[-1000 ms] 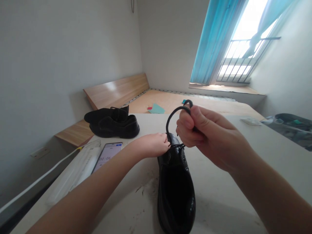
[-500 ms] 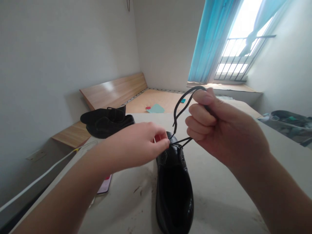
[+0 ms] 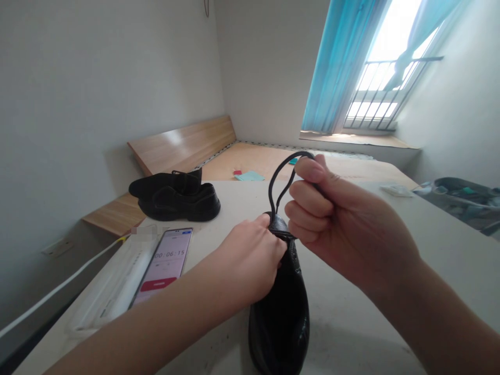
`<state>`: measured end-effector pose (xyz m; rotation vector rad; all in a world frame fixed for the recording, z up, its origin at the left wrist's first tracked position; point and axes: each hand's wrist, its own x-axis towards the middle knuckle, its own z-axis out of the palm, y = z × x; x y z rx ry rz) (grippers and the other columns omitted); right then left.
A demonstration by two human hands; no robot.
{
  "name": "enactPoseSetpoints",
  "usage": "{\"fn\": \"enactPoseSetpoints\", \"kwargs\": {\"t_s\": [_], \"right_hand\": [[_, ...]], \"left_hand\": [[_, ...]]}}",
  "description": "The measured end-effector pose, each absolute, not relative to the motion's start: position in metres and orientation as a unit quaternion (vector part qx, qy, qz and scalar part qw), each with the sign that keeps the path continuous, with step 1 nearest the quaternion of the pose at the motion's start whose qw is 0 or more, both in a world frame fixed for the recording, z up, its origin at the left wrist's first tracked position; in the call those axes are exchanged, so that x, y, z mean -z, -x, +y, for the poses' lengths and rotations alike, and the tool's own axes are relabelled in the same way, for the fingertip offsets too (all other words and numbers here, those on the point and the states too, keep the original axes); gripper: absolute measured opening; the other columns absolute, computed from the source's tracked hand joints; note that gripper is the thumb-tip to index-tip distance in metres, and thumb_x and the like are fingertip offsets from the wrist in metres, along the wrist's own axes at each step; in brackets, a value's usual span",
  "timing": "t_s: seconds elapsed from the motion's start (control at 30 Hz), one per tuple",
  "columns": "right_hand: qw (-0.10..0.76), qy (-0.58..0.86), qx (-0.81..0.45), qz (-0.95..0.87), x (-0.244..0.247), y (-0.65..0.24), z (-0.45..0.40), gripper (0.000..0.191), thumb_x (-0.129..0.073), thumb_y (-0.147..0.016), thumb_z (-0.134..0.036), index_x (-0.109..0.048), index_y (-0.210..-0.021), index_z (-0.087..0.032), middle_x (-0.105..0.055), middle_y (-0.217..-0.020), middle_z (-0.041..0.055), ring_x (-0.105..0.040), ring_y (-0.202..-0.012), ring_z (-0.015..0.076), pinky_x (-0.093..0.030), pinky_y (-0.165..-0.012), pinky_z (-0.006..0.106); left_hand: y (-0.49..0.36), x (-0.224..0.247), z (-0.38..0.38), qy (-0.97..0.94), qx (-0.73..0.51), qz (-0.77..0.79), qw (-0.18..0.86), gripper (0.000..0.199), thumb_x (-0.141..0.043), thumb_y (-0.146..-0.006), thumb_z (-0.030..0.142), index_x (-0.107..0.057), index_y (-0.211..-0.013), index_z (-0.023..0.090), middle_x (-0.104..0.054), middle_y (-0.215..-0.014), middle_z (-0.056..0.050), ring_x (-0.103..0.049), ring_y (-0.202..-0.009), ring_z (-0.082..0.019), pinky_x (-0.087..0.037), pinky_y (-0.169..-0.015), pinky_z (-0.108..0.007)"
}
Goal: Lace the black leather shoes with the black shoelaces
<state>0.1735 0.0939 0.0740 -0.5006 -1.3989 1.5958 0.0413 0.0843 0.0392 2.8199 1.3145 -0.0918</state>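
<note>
A black leather lace-up shoe rests on the white table, its opening toward me. My right hand is closed in a fist around a black shoelace. The lace arches in a loop above the front of the shoe, and another stretch runs from the fist across the tongue area. My left hand is curled over the left edge of the shoe's upper, gripping it near the lacing. Some of its fingertips dip into the opening and are hidden.
A pair of black shoes sits at the table's back left. A phone showing a timer lies beside a clear plastic case on the left. Farther back are a wooden bed frame and a grey bin.
My left hand has moved from the lace at the front down onto the shoe's upper and opening edge. My right hand, still holding the lace, has shifted slightly left and down.
</note>
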Motion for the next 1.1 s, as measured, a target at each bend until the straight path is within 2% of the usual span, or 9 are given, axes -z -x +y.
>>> {"fn": "enactPoseSetpoints", "kwargs": {"t_s": [0.17, 0.43, 0.53, 0.63, 0.7, 0.8, 0.93, 1.0, 1.1], "right_hand": [[0.452, 0.179, -0.691, -0.535, -0.072, -0.17, 0.089, 0.03, -0.033, -0.098, -0.032, -0.038, -0.069, -0.023, -0.015, -0.052, -0.0064, -0.011, -0.041, 0.0097, -0.017, -0.036, 0.023], [0.428, 0.12, -0.767, -0.463, -0.072, -0.168, 0.084, 0.038, -0.022, -0.101, -0.027, -0.041, -0.07, -0.02, -0.016, -0.053, -0.0061, -0.012, -0.044, 0.0085, -0.014, -0.04, 0.021], [0.442, 0.135, -0.742, -0.485, -0.074, -0.17, 0.084, 0.037, -0.024, -0.101, -0.028, -0.041, -0.069, -0.021, -0.016, -0.052, -0.006, -0.012, -0.044, 0.0089, -0.016, -0.04, 0.021], [0.482, 0.182, -0.681, -0.521, -0.078, -0.172, 0.09, 0.034, -0.031, -0.099, -0.032, -0.038, -0.068, -0.022, -0.016, -0.052, -0.006, -0.012, -0.043, 0.0092, -0.017, -0.039, 0.022], [0.507, 0.22, -0.636, -0.538, -0.08, -0.175, 0.096, 0.033, -0.036, -0.098, -0.034, -0.036, -0.067, -0.023, -0.016, -0.053, -0.006, -0.013, -0.043, 0.0094, -0.018, -0.039, 0.022], [0.537, 0.252, -0.599, -0.537, -0.082, -0.181, 0.111, 0.031, -0.039, -0.097, -0.033, -0.037, -0.067, -0.023, -0.016, -0.054, -0.0059, -0.013, -0.043, 0.0099, -0.019, -0.04, 0.023], [0.591, 0.236, -0.599, -0.487, -0.087, -0.2, 0.133, 0.031, -0.041, -0.093, -0.017, -0.037, -0.062, -0.021, -0.016, -0.055, -0.0054, -0.015, -0.044, 0.01, -0.018, -0.041, 0.024], [0.63, 0.231, -0.598, -0.438, -0.09, -0.213, 0.142, 0.033, -0.038, -0.092, -0.011, -0.036, -0.06, -0.02, -0.017, -0.054, -0.0054, -0.019, -0.044, 0.0091, -0.02, -0.041, 0.023], [0.669, 0.24, -0.584, -0.392, -0.097, -0.231, 0.149, 0.035, -0.035, -0.092, -0.008, -0.04, -0.06, -0.019, -0.021, -0.054, -0.0056, -0.023, -0.045, 0.007, -0.023, -0.043, 0.021]], "left_hand": [[-0.047, -0.032, 0.079, -0.912, 0.031, 0.409, -0.004, 0.023, -0.042, -0.089, 0.019, -0.064, -0.095, 0.014, -0.065, -0.107, -0.013, -0.055, -0.103, -0.028, -0.042, -0.095, -0.042], [-0.045, -0.03, 0.073, -0.917, 0.047, 0.395, -0.031, 0.028, -0.037, -0.092, 0.019, -0.061, -0.105, 0.011, -0.061, -0.117, -0.014, -0.052, -0.112, -0.028, -0.036, -0.103, -0.043], [-0.042, -0.034, 0.075, -0.914, 0.03, 0.404, -0.013, 0.026, -0.039, -0.092, 0.024, -0.062, -0.101, 0.013, -0.065, -0.108, -0.012, -0.055, -0.107, -0.027, -0.041, -0.098, -0.041], [-0.04, -0.044, 0.076, -0.899, -0.001, 0.437, 0.023, 0.025, -0.045, -0.091, 0.03, -0.059, -0.106, 0.015, -0.067, -0.099, -0.01, -0.06, -0.094, -0.027, -0.048, -0.083, -0.041], [-0.038, -0.051, 0.078, -0.892, -0.05, 0.443, 0.072, 0.023, -0.047, -0.09, 0.03, -0.058, -0.107, 0.019, -0.067, -0.097, -0.006, -0.061, -0.09, -0.025, -0.048, -0.077, -0.038], [-0.032, -0.061, 0.083, -0.879, -0.142, 0.411, 0.198, 0.018, -0.046, -0.092, 0.034, -0.061, -0.093, 0.024, -0.064, -0.089, 0.001, -0.059, -0.086, -0.018, -0.046, -0.076, -0.03], [-0.018, -0.074, 0.097, -0.777, -0.337, 0.394, 0.355, 0.036, -0.038, -0.095, 0.041, -0.059, -0.077, 0.018, -0.059, -0.079, 0.001, -0.056, -0.081, -0.014, -0.044, -0.075, -0.027], [-0.011, -0.082, 0.103, -0.68, -0.452, 0.353, 0.456, 0.038, -0.035, -0.097, 0.032, -0.049, -0.065, 0.017, -0.049, -0.063, 0.003, -0.053, -0.07, -0.011, -0.045, -0.076, -0.027], [0.002, -0.095, 0.107, -0.538, -0.555, 0.318, 0.549, 0.038, -0.031, -0.098, 0.021, -0.038, -0.061, 0.018, -0.028, -0.054, 0.006, -0.035, -0.05, -0.007, -0.047, -0.068, -0.025]]}}
